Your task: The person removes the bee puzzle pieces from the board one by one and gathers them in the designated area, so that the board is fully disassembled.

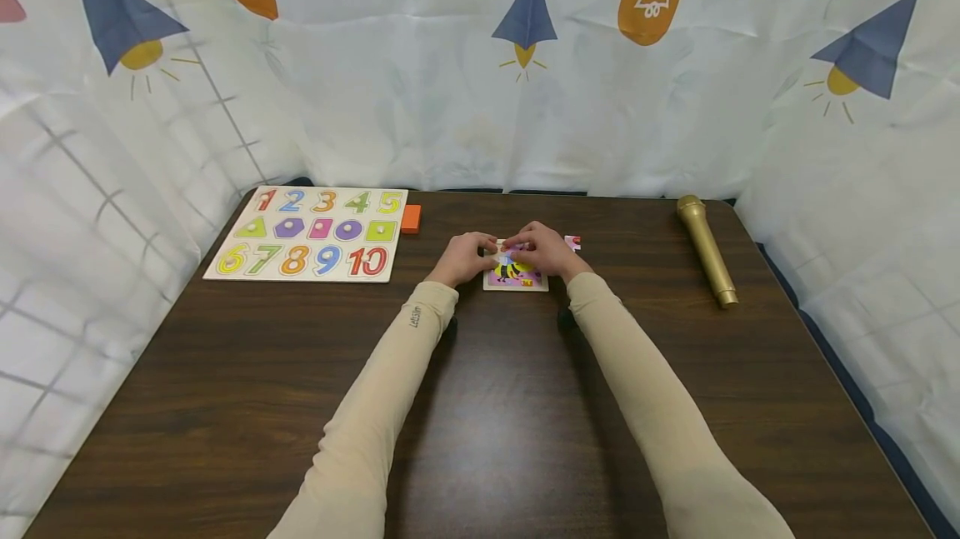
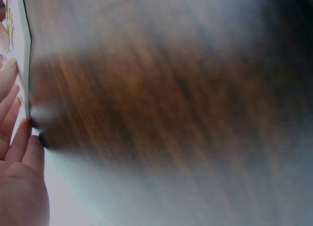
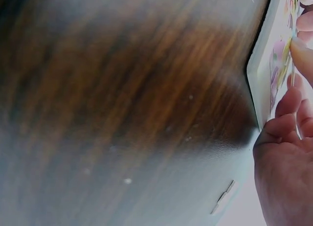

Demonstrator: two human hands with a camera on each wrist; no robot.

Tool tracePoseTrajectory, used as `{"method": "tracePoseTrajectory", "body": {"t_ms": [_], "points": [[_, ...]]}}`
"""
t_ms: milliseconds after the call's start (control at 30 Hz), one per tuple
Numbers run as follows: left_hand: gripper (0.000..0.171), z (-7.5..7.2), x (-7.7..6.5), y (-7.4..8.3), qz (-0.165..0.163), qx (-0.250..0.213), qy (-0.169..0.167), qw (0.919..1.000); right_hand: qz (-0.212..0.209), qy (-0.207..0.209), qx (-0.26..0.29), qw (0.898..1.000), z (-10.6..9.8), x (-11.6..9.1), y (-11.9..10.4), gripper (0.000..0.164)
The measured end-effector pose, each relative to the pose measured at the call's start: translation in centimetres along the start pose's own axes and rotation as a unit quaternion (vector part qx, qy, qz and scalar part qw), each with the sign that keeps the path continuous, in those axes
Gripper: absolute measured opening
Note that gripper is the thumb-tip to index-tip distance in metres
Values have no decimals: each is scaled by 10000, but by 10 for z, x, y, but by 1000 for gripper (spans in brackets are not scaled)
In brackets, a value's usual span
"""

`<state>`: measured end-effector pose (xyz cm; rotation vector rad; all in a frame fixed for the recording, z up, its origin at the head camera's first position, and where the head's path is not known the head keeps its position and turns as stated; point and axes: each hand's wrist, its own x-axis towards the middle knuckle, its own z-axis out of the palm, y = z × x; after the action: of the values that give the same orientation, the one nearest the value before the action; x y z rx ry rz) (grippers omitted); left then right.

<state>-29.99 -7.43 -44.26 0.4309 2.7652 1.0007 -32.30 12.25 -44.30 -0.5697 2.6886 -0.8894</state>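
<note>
A small jigsaw puzzle [image 1: 516, 282] with a bee picture and a pale frame lies on the table, under both hands. My left hand [image 1: 463, 259] rests at its left side, the thumb tip at the frame and the other fingers by its edge in the left wrist view. From the right, my right hand [image 1: 546, 251] reaches over the picture. Its thumb and fingers pinch a thin puzzle piece [image 3: 293, 78], seen nearly edge-on in the right wrist view. The hand hides part of the picture. Just beyond the right hand lies a loose pink puzzle piece [image 1: 573, 243].
A number and shape board [image 1: 225, 266] lies at the back left, an orange block [image 1: 410, 219] against its right side. On the right lies a gold microphone [image 1: 707, 252]. A printed white cloth [image 1: 420, 106] hangs behind and beside the dark wooden table [image 1: 495, 406].
</note>
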Motion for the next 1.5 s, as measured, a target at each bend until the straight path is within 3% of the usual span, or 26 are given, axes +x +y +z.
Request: {"method": "tracePoseTrajectory", "body": {"t_ms": [733,1233,1500], "points": [[32,1,1,-2,-68,-29,-27,10000,-65,-7,-49,10000,0,-1,-1,28],[31,1,3,-3,-20,16,-42,10000,-64,75,203,9997,-1,-3,1,30],[32,1,3,-3,-4,60,-34,10000,59,347,357,9987,-4,-3,4,33]]}}
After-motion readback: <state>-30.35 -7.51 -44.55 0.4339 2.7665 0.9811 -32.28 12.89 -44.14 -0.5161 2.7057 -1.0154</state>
